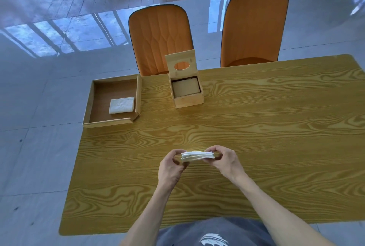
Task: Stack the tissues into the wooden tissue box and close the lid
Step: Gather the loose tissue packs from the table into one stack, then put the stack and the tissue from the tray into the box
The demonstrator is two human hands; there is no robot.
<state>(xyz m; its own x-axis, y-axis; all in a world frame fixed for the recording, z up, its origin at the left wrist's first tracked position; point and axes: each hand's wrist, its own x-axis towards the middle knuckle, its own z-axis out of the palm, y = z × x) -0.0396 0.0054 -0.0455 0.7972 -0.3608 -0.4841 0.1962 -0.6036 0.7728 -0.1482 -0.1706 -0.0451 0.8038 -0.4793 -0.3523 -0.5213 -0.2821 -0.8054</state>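
A person stands at a wooden counter (256, 127), the left hand (171, 163) and right hand (223, 158) pinched on opposite ends of a small stack of tissues (197, 155), likely squaring its edges. Beyond, the wooden tissue box (187, 98) waits, its lid (181, 62) raised. One tissue (121, 105) lies in a tray (88, 107). The stack's count is unclear.

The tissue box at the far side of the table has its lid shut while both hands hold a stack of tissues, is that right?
Not quite. The head view shows the tissue box with its lid open, standing upright. The left hand and right hand do hold the stack of tissues.
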